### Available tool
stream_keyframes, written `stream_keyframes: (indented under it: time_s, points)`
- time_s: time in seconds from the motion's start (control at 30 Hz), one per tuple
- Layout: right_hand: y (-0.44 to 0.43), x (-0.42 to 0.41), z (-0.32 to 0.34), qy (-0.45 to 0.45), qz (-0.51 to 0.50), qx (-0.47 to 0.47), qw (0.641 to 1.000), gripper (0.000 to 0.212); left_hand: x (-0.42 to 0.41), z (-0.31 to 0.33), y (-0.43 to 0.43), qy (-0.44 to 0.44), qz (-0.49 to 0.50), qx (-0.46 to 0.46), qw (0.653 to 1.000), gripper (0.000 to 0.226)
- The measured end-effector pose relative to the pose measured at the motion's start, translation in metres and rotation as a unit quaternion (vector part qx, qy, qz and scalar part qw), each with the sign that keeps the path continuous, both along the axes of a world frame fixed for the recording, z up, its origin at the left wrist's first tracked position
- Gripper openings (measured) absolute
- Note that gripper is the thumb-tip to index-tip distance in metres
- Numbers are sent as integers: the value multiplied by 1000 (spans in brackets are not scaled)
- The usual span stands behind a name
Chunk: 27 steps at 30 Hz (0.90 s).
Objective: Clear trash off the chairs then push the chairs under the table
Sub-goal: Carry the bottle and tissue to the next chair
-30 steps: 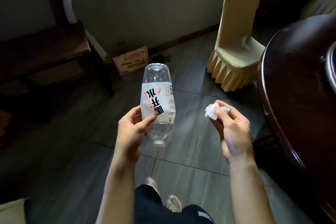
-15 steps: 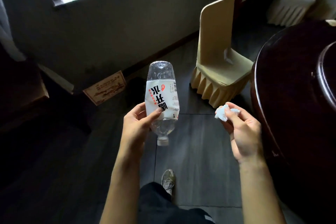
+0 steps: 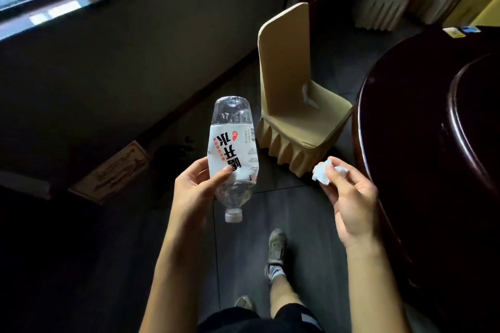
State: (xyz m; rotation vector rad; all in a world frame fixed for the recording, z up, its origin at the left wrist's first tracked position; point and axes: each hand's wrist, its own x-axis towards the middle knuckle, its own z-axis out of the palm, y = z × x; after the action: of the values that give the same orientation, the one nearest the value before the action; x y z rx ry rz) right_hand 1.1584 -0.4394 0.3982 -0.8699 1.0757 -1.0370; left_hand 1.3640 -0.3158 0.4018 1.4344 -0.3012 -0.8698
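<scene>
On the beige-covered chair [image 3: 295, 116] ahead, 1 white scrap [image 3: 307, 94] lies where seat meets back — trash left to clear. Nearer, the person's left hand [image 3: 194, 192] grips an upturned plastic bottle [image 3: 232, 154]; their right hand [image 3: 349, 203] pinches crumpled tissue [image 3: 322, 174]. Both full — better bin these first. Beside them, the dark round table [image 3: 422, 143].

The right edge cuts off the dark table [image 3: 422, 121].
</scene>
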Motion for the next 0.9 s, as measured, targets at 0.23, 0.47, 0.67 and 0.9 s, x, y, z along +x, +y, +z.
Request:
stream_keyframes:
  time_s: [0.23, 0.47, 0.67, 0.9]
  points:
    - [-123, 32, -16, -20, -33, 29, 999, 18, 33, -4, -123, -26, -27, 17, 999, 29]
    - [-254, 60, -3, -55, -46, 49, 996, 12, 52, 5, -254, -30, -58, 29, 997, 29]
    - [-314, 74, -20, -34, -54, 78, 995, 22, 62, -8, -332, -37, -89, 63, 993, 30]
    - [-383, 88, -57, 14, -96, 118, 988, 24, 84, -36, -422, 7, -121, 101, 987, 22]
